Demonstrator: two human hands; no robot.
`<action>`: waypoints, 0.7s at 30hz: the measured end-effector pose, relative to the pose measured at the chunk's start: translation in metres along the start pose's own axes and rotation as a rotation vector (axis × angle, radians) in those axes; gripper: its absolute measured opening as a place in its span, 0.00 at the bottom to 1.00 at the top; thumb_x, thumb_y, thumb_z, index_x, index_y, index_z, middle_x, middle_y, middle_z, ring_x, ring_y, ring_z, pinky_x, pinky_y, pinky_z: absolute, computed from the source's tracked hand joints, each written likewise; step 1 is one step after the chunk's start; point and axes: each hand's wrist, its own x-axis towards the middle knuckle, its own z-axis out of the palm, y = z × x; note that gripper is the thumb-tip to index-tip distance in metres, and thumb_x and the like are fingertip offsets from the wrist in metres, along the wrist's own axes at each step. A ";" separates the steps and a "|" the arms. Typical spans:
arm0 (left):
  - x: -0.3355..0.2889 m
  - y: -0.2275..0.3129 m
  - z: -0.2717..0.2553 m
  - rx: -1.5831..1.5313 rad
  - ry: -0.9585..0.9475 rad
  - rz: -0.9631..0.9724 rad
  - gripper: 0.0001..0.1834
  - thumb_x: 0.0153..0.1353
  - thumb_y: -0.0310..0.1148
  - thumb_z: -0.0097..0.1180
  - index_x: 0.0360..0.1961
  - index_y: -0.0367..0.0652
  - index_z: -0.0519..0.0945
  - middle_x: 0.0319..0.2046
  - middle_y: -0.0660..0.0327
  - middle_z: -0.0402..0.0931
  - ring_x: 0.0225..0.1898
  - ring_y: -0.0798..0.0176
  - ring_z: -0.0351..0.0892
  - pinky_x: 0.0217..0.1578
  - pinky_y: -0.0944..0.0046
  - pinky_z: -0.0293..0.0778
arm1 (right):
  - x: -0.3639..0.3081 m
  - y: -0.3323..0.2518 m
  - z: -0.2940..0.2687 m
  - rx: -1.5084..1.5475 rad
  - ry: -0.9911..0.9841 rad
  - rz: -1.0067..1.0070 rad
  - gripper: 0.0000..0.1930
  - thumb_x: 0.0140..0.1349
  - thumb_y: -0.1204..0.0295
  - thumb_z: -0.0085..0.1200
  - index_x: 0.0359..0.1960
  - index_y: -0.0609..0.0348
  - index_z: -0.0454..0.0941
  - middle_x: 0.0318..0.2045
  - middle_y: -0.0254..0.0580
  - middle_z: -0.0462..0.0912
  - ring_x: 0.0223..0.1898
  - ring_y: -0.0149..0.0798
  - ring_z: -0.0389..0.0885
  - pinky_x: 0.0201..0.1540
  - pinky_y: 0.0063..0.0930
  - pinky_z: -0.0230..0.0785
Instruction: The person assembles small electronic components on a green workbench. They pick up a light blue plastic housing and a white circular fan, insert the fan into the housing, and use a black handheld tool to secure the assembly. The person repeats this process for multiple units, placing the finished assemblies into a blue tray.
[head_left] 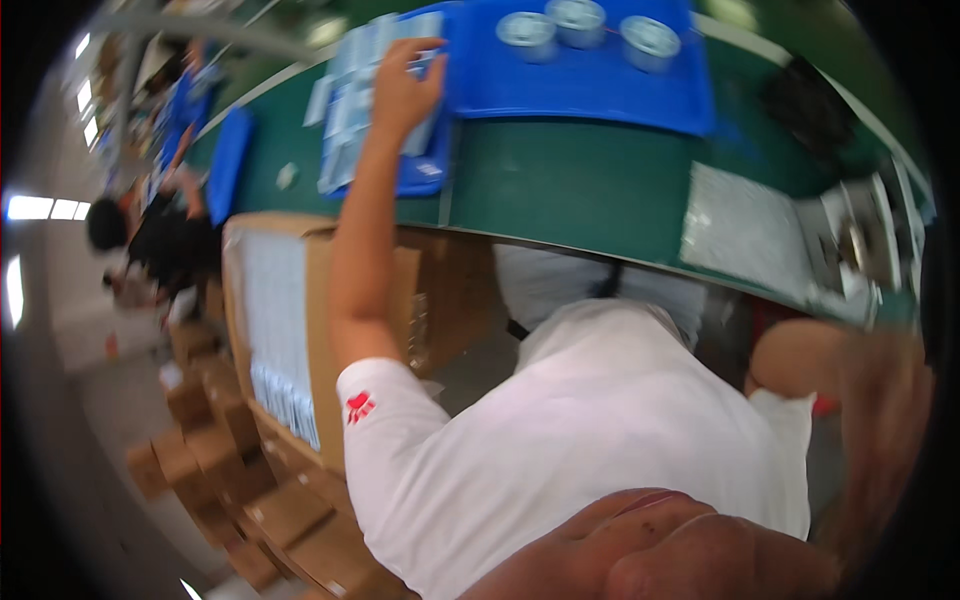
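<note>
My left hand (405,88) reaches over the light-blue flat packets (352,105) lying in rows in a blue tray (425,180) at the far left of the table. Its thumb and fingers are spread apart, with nothing visible gripped between them; whether the fingertips touch a packet is unclear. At the right edge my bent right arm (885,390) is raised and smeared by motion. The fingers of that hand cannot be made out. Beside the packets, a larger blue tray (585,105) holds three round, white-lidded cups, one of them a cup (650,45) standing to the right.
On the green table (560,180) lie a clear plastic bag (745,220), a metal-and-white device (860,235) and a dark object (810,110). An open carton (320,330) of pale-blue packets stands against the table at left. Stacked cartons (215,450) and another person (170,235) are farther left.
</note>
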 end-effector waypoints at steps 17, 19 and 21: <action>-0.012 0.082 0.068 -0.455 0.168 -0.371 0.29 0.55 0.35 0.73 0.56 0.44 0.74 0.49 0.54 0.78 0.47 0.55 0.82 0.48 0.57 0.79 | -0.089 0.136 -0.072 -1.448 -0.157 0.828 0.17 0.59 0.69 0.67 0.49 0.54 0.81 0.30 0.44 0.82 0.31 0.48 0.82 0.36 0.40 0.74; -0.046 0.112 0.055 -0.892 0.202 -0.539 0.25 0.59 0.26 0.65 0.56 0.43 0.72 0.45 0.59 0.77 0.45 0.64 0.79 0.46 0.63 0.78 | -0.073 0.129 -0.049 -1.478 -0.182 0.818 0.20 0.59 0.68 0.68 0.54 0.52 0.80 0.29 0.38 0.80 0.27 0.39 0.78 0.34 0.34 0.73; -0.084 0.133 0.056 -1.182 0.251 -0.575 0.20 0.61 0.23 0.60 0.54 0.41 0.72 0.45 0.59 0.78 0.47 0.65 0.78 0.50 0.63 0.76 | -0.048 0.134 -0.017 -1.373 -0.217 0.795 0.20 0.60 0.69 0.67 0.55 0.53 0.81 0.29 0.35 0.78 0.26 0.29 0.73 0.31 0.25 0.69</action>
